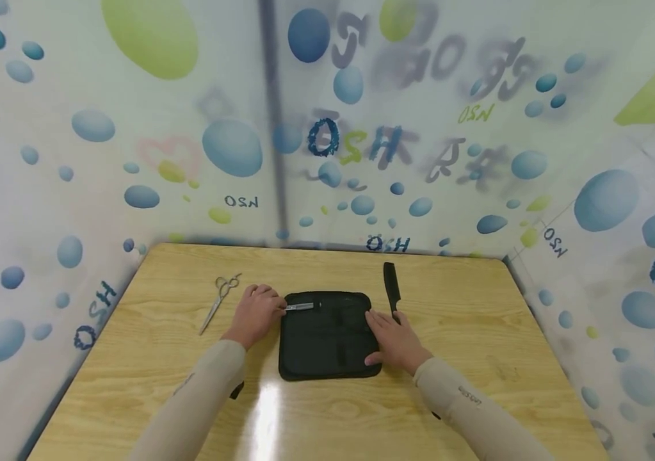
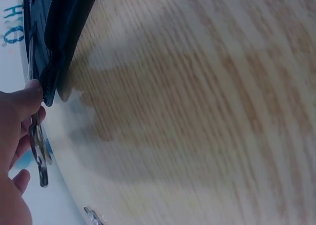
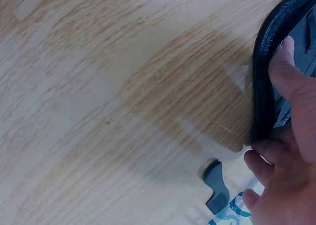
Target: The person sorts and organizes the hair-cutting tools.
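Observation:
An open black zip case (image 1: pixel 327 349) lies on the table between both hands. My left hand (image 1: pixel 255 314) is at its upper left corner and holds silver scissors (image 1: pixel 301 307), blades lying over the case's inside. Their finger loops (image 2: pixel 38 142) stick out past the fingers in the left wrist view. My right hand (image 1: pixel 394 342) grips the case's right edge; the thumb (image 3: pixel 284 67) lies on the inner side by the zipper, with fingers at the outer edge. Just beyond that hand lies a black comb (image 1: pixel 390 283), its handle partly hidden by the fingers.
A second pair of silver scissors (image 1: pixel 219 303) lies on the wooden table (image 1: pixel 454 410), left of the left hand. Walls with a printed bubble pattern (image 1: pixel 327 211) stand along the table's back and sides.

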Tool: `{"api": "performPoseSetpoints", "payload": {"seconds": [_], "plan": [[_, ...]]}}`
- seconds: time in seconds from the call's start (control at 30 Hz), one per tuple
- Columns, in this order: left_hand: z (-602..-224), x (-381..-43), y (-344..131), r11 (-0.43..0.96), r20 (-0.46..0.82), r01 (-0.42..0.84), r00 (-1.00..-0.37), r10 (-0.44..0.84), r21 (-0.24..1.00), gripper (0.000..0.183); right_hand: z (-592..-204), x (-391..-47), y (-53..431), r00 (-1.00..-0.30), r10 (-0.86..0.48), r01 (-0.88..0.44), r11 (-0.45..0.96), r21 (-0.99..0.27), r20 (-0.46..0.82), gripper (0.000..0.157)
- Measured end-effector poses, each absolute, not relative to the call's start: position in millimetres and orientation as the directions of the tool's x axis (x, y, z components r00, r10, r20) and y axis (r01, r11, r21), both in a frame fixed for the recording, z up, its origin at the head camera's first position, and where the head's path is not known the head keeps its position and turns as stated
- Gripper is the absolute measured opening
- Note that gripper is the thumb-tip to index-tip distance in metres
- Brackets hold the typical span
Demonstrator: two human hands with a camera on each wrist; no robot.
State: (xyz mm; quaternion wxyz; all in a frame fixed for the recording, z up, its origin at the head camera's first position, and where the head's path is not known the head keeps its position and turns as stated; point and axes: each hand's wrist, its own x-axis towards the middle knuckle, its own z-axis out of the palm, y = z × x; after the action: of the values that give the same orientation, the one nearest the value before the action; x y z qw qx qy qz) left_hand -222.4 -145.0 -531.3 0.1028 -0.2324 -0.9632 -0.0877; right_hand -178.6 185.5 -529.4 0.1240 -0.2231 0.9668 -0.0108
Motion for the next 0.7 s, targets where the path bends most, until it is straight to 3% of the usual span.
{"api": "performPoseSetpoints", "payload": {"seconds": [0.4,0.7], "plan": [[-529.0,-228.4,-143.5,0.876,0.174,0.463,-0.882,0.439,0.136,0.008,-526.7,-177.2,183.5,-0.876,-0.423,-0.424,0.904,-0.048,-0.232,0.103],[-527.3,-229.4,-138.9,0.865,0.208,0.480,-0.870,0.447,0.145,0.008,-525.9,-177.0,183.6,-0.877,-0.425,-0.427,0.903,-0.040,-0.222,0.102]]}}
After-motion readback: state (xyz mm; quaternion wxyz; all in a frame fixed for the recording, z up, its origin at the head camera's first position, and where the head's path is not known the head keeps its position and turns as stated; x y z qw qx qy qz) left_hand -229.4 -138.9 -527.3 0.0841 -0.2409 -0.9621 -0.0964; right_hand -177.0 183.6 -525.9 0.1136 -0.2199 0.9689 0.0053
